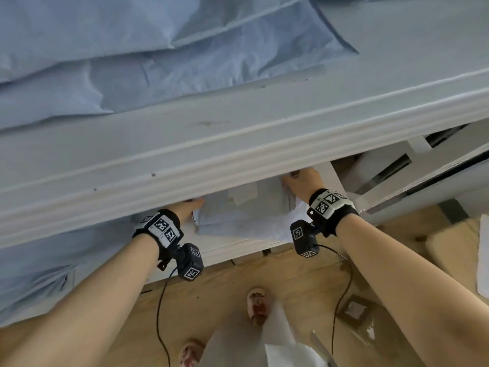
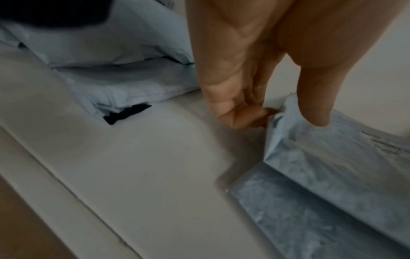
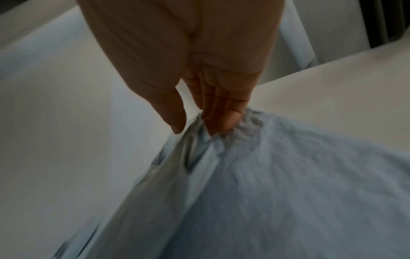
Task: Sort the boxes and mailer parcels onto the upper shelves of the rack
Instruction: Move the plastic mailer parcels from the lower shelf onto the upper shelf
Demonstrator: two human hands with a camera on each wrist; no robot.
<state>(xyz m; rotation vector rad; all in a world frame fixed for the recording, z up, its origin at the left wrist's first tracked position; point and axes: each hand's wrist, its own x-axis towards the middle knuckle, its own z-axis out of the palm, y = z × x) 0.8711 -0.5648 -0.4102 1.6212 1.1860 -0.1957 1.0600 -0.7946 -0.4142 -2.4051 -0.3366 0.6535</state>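
- Left hand [image 2: 250, 73] reaching under the rack's upper shelf beam [image 1: 238, 144], fingers [image 2: 239, 113] curled at the near corner of a pale blue mailer parcel [image 2: 332, 166], thumb [image 2: 315, 98] pressed on top of that corner: a pinch on the parcel's edge.
- Right hand [image 3: 199, 70] at the opposite end of the same parcel [image 3: 288, 184], fingers [image 3: 224, 115] bunched into the crumpled plastic, thumb [image 3: 173, 112] just beside the gathered fold and not clearly touching it.
- Parcel [image 1: 238, 218] stretched between both sets of fingertips, lying on the white shelf board [image 2: 144, 157] below the beam, white label [image 1: 243, 194] facing up between the two hands.
- A second flat blue mailer [image 2: 299, 210] under the held one, showing below the left fingertips.
- Beyond the left knuckles, a stack of other blue mailers [image 2: 106, 70] on the same shelf board, a dark scrap [image 2: 126, 112] poking from its near corner.
- On the shelf above, further blue mailers [image 1: 119, 56] piled well beyond both hands.
- Black wrist straps with printed markers [image 1: 164, 229] on both forearms, cables hanging down.
- Below the wrists, wooden floor [image 1: 225, 287], two slippered feet [image 1: 258, 305], and a small framed square [image 1: 354, 311] near the right forearm.
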